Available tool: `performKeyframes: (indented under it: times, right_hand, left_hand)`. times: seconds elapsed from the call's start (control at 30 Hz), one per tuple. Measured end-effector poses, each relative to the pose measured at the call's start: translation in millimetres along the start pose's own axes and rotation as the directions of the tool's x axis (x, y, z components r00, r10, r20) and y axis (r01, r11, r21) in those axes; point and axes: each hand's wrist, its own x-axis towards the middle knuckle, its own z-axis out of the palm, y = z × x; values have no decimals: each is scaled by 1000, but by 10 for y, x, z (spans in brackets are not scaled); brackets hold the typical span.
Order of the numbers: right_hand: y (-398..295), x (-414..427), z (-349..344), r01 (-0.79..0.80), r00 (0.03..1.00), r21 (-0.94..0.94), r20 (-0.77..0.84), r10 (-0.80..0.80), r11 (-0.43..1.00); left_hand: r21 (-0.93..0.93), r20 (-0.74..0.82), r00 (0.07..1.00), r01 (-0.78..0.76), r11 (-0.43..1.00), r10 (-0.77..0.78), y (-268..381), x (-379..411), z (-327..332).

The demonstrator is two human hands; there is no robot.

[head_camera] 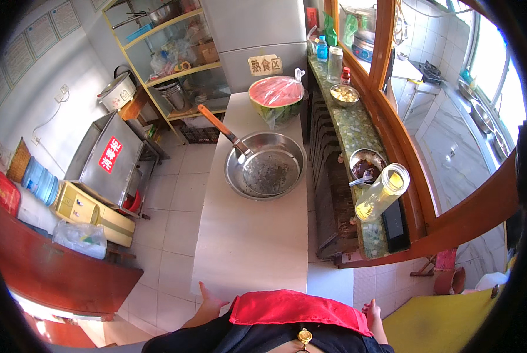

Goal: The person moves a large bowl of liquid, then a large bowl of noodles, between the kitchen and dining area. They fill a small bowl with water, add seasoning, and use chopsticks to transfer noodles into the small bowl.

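Observation:
My left hand (210, 301) is at the near left corner of a long white table (254, 238), thumb and fingers apart, with nothing held. To the right of the table's near end, beside the red apron bib (298, 309), is my right hand (372, 311); its fingers look partly curled and whether they hold anything is unclear. Farther along the table sits a wide steel basin (265, 194), and in it lies a perforated steel strainer (272, 170) whose wooden handle (217, 123) points to the far left. Behind the basin stands a cut watermelon (276, 95) under plastic wrap.
On the right, a stone ledge (362, 128) holds a bowl of pale chopped pieces (345, 94), a bowl with dark sauce and a spoon (366, 164), glass jars and a black phone-like device (395, 225). A steel cabinet (109, 154) and shelving (175, 75) stand at left.

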Motion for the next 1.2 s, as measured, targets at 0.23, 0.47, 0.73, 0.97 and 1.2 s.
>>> performKeyframes:
  times: [0.23, 0.47, 0.73, 0.97, 1.2]
  right_hand:
    - [-239, -86, 194, 23, 1000, -68, -17, -24, 997]
    - [162, -151, 16, -96, 989, -72, -118, 87, 993]
    - [285, -25, -350, -124, 985, -37, -123, 118, 992]
    - [-376, 498, -1048, 14, 998, -67, -61, -18, 998]
    - [-976, 709, -2090, -70, 993, 124, -82, 80, 990]
  left_hand:
    - [-99, 46, 999, 6, 995, -1, 51, 102, 58]
    - [-80, 8, 999, 37, 996, -37, 57, 196, 90]
    - [125, -54, 992, 122, 985, -116, -238, 400, 687]
    - [456, -39, 984, 173, 873, -174, -1290, 475, 1698]
    - [789, -33, 963, 190, 585, -268, -2879, 195, 2716]
